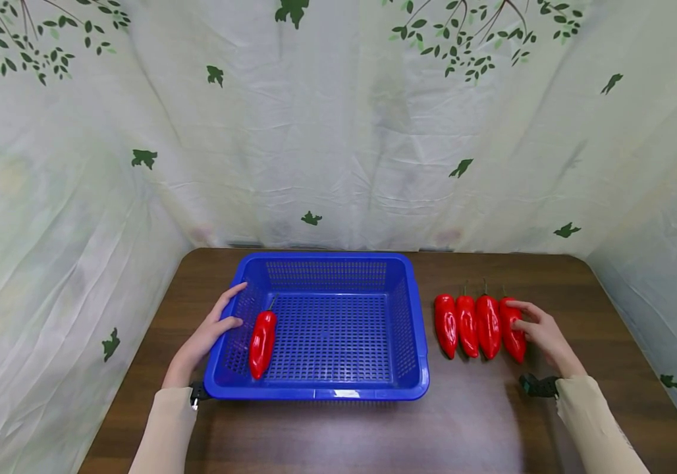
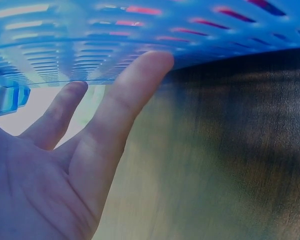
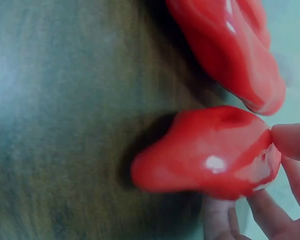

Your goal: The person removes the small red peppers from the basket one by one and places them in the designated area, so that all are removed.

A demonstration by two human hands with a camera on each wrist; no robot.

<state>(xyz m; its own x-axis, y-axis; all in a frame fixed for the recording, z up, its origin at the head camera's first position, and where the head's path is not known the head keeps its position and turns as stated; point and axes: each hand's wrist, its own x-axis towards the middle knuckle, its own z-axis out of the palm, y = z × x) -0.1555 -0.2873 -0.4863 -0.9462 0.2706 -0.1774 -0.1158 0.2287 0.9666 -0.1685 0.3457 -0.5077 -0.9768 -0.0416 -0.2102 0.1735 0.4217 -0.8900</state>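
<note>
Beige sleeves (image 1: 163, 431) run off the bottom edge. Tabletop (image 1: 457, 415) shows between the blue basket (image 1: 279, 394) and three red peppers (image 1: 467, 326). Right hand (image 1: 542, 332) pinches the rightmost pepper (image 1: 510, 332), just beside them, between thumb and fingers. Left hand (image 1: 208, 334), fingers nearly straight, touches the basket's left side (some fingers hidden by rim). Basket pepper (image 1: 263, 345) lies inside, at left. Leaf-printed curtain (image 1: 344, 164) borders far edge.

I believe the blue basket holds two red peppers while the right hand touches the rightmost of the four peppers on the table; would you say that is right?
Not quite: as the head view shows, the blue basket holds one red pepper, not two. The rest stands: the right hand touches the rightmost pepper on the table.
</note>
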